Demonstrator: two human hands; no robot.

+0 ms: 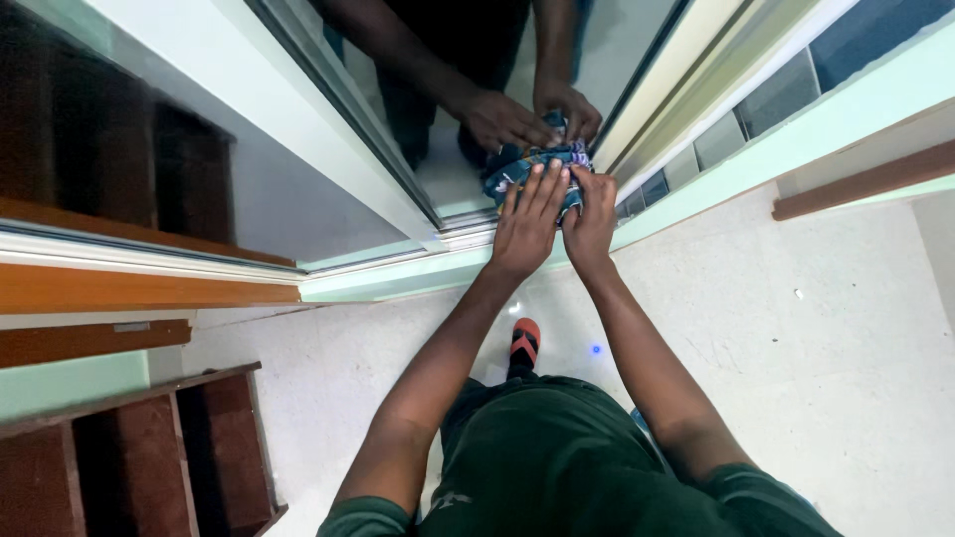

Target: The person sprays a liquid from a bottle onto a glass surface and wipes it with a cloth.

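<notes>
Nearest the camera is the person's dark green shirt (557,467), filling the bottom of the view at 6 o'clock, with both bare forearms running up from it toward 12 o'clock. Below them, between the arms, an orange and black sandal (524,343) shows on the pale speckled floor (816,328).

The left hand (527,224) lies flat with its fingers (545,184) spread narrow and straight, pressing a bunched blue patterned cloth (522,169) against the mirror (438,119). The right hand (590,219) sits just beside it, at its 3 o'clock, touching it, with fingers curled over the right edge of the same cloth, gripping it. The cloth is held against the lower part of the glass, just above the pale green sill (398,273), at about 12 o'clock from the person's body.

In the glass the reflection of both hands meets the cloth from above, with the reflected arms reaching up to the top edge of the view.

At 3 o'clock from the hands a pale green frame (796,134) runs diagonally to the upper right. At 8 o'clock brown wooden stairs (149,457) stand on the floor, and their reflection shows at 10 o'clock.
</notes>
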